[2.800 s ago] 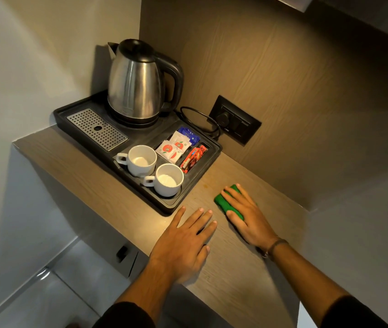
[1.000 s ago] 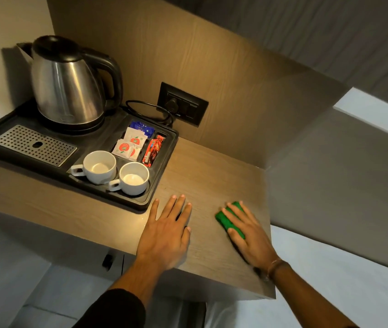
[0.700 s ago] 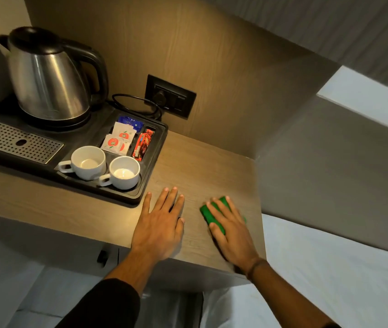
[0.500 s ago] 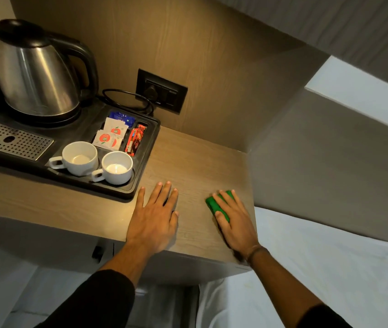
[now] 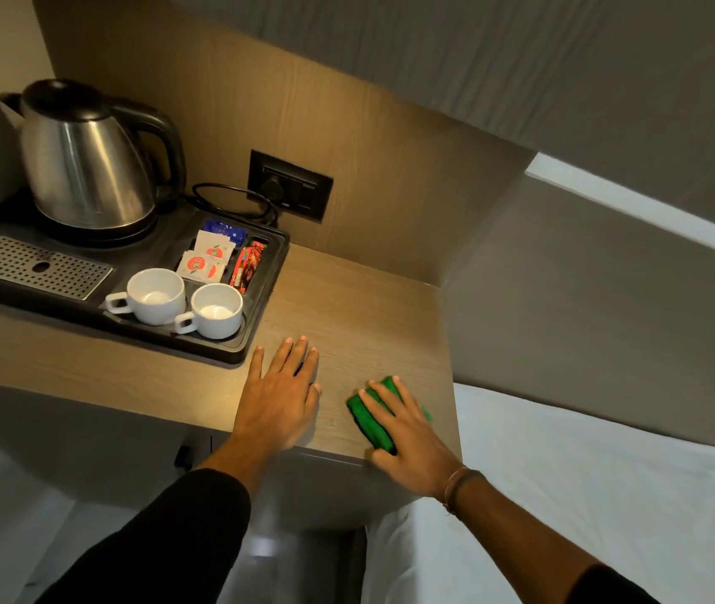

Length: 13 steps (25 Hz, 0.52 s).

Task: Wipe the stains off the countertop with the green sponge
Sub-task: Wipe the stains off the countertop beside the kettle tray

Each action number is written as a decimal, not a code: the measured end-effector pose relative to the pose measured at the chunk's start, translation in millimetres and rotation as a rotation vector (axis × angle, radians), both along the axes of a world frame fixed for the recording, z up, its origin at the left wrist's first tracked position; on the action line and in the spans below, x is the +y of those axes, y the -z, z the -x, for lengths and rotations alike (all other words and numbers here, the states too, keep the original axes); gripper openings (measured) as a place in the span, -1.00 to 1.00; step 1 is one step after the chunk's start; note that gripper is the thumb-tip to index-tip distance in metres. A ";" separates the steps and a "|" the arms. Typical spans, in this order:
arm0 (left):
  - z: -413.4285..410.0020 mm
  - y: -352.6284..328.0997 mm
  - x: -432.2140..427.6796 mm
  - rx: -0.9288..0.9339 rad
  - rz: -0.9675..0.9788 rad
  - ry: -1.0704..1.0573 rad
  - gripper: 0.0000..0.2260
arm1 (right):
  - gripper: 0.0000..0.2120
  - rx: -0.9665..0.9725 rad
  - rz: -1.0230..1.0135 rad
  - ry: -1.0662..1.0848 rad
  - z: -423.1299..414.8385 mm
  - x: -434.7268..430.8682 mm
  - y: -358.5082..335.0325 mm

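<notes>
The green sponge (image 5: 369,418) lies flat on the wooden countertop (image 5: 355,307), close to its front right corner. My right hand (image 5: 408,438) presses down on the sponge with spread fingers, covering most of it. My left hand (image 5: 279,394) rests palm down on the countertop to the left of the sponge, fingers apart, holding nothing. No stain is plain to see on the wood.
A black tray (image 5: 260,337) sits at the left with a steel kettle (image 5: 85,163), two white cups (image 5: 159,296), sachets (image 5: 209,259) and a metal drip grid (image 5: 33,268). A wall socket (image 5: 290,185) with a cord is behind. A white bed (image 5: 587,486) lies right of the counter edge.
My right hand has slid the sponge back toward the front edge of the counter. The left hand stays flat on the wood. The camera view has shifted.
</notes>
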<state>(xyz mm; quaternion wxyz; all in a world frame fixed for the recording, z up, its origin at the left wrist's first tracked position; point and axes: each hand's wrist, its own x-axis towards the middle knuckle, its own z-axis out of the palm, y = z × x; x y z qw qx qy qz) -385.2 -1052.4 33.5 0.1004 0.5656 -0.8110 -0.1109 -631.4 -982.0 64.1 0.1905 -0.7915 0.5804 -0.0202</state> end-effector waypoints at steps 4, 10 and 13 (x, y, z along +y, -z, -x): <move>-2.8 -8.9 55.7 0.039 0.000 -0.080 -0.45 | -0.27 0.077 0.106 -0.007 -9.2 21.7 1.5; -26.4 -22.7 185.1 -0.014 0.001 -0.248 -0.40 | -0.30 0.115 0.301 -0.055 -43.7 69.1 -22.6; -51.4 -28.6 270.5 -0.040 -0.002 -0.386 -0.38 | -0.28 0.098 0.355 -0.196 -76.2 128.4 -21.8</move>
